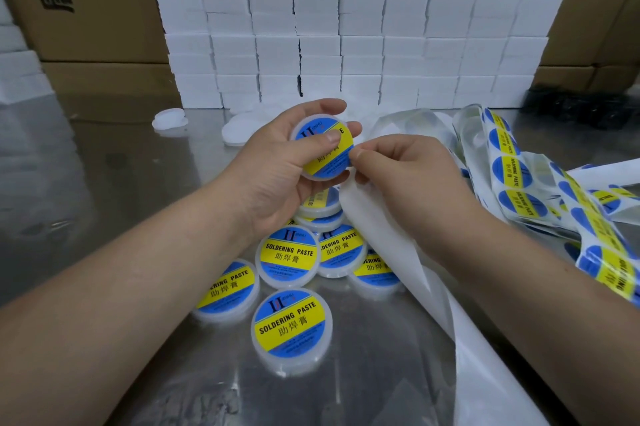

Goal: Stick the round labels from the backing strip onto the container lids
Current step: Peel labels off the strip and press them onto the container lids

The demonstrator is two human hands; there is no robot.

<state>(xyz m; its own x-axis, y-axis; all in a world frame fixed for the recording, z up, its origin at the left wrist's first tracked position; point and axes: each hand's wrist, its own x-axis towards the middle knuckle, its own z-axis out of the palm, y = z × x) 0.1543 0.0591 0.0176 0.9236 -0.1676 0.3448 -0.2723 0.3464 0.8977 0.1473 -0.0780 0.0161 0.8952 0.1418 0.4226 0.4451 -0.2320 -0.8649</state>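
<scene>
A shiny metal table (104, 165) lies under my arms. Past my hands stands a wall of stacked white boxes (346, 27), with brown cartons (86, 9) on either side of it.

My left hand (273, 176) holds one container lid (311, 179) raised off the table, fingers curled round its far rim. My thumb (322, 139) presses down across the round label (325, 155), which is blue with a yellow band and covers the lid's top.

My right hand (408, 176) sits just to the right of the lid. Its thumb and forefinger are pinched tight at the label's right edge. The bare white backing strip (388, 245) runs up from the table into the curled fingers of this hand and trails back towards me below my right forearm. Whether the pinch has the label's edge or only the strip, I cannot tell.

Right of my right hand, a strip of unused labels (512, 176) lies in loose folds.

Below my left hand sits a heap of labelled lids (287, 257), overlapping one another, and one more labelled lid (292, 325) lies alone nearer to me. Beyond my left hand, near the boxes, rest a few plain white lids (169, 119).
</scene>
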